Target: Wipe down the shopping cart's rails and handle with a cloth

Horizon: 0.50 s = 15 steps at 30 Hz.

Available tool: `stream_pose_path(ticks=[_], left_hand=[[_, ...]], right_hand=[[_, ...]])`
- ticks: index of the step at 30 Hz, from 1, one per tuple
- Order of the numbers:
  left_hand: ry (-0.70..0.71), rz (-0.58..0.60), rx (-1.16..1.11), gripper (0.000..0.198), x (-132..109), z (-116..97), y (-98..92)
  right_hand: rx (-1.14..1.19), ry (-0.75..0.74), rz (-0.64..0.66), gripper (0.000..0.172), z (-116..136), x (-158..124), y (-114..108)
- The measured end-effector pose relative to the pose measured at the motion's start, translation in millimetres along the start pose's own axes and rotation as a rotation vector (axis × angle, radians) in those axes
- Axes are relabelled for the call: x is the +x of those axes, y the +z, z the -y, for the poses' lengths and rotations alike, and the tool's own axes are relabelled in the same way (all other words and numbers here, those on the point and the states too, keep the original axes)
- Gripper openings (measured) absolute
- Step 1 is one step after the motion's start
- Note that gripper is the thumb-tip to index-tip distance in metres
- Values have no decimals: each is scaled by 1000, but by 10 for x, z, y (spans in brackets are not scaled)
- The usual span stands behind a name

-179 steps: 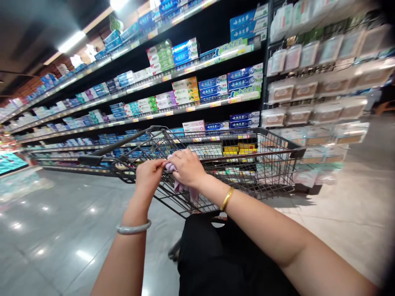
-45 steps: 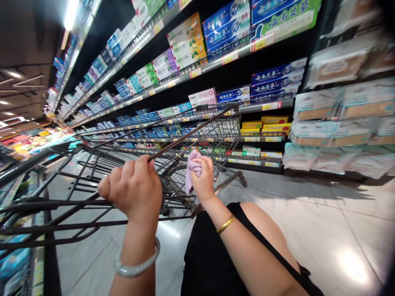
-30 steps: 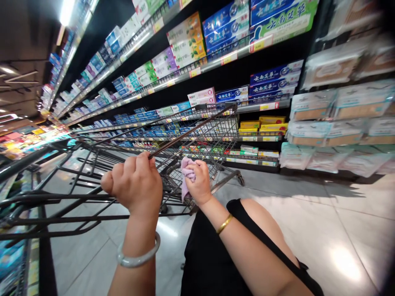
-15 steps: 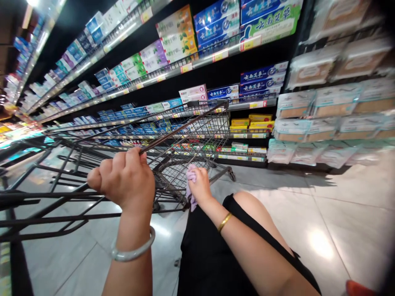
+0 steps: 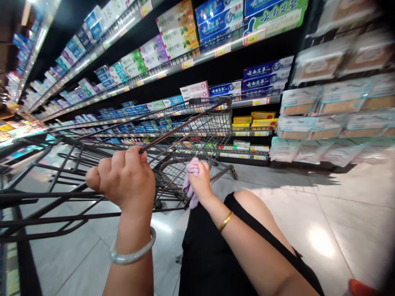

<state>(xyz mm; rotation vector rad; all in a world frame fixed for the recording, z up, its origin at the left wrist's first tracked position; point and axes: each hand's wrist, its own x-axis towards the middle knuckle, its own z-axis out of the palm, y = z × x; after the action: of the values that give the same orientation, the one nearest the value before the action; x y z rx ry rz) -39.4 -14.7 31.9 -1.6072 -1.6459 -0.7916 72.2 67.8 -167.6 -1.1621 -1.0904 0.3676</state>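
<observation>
My left hand (image 5: 125, 176), with a pale bangle at the wrist, is wrapped around a dark bar of a metal shopping cart (image 5: 182, 129). Its knuckles face up and the thumb side is partly hidden. My right hand (image 5: 200, 181), below a gold bracelet, is closed around a crumpled lilac cloth (image 5: 191, 170). Part of the cloth hangs under the fingers, beside the cart's wire lower section. Whether the cloth touches the wires, I cannot tell.
Store shelves (image 5: 212, 53) with several rows of boxed goods run along the far side. Bagged packs (image 5: 345, 96) hang at the right. Dark metal bars (image 5: 46, 197) cross the left side. A cart wheel (image 5: 233, 173) rests on the glossy tiled floor (image 5: 296, 230).
My right hand has risen slightly with the cloth, and more of the cloth shows. The left hand keeps its hold on the bar. The shelves at the right have shifted slightly rightward in view.
</observation>
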Motion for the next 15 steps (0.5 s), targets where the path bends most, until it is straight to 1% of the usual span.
stream_pose_path(ticks=[2, 3, 6, 8, 11, 13, 15], left_hand=[[-7, 2, 3, 43, 1, -2, 4], [-10, 1, 3, 42, 2, -3, 5], [-12, 0, 3, 40, 5, -11, 4], [-11, -2, 5, 38, 5, -17, 4], [-11, -3, 16, 37, 3, -29, 5], [-14, -2, 23, 37, 1, -36, 6], [-14, 0, 20, 37, 0, -38, 4]], right_hand=[[25, -29, 36, 37, 51, 23, -5], [25, -10, 42, 37, 45, 35, -15], [-16, 127, 12, 36, -49, 57, -43], [-29, 168, 8, 36, -54, 42, -36], [-5, 128, 42, 38, 148, -32, -2], [31, 35, 104, 40, 317, -90, 2], [12, -8, 189, 38, 382, -127, -28]])
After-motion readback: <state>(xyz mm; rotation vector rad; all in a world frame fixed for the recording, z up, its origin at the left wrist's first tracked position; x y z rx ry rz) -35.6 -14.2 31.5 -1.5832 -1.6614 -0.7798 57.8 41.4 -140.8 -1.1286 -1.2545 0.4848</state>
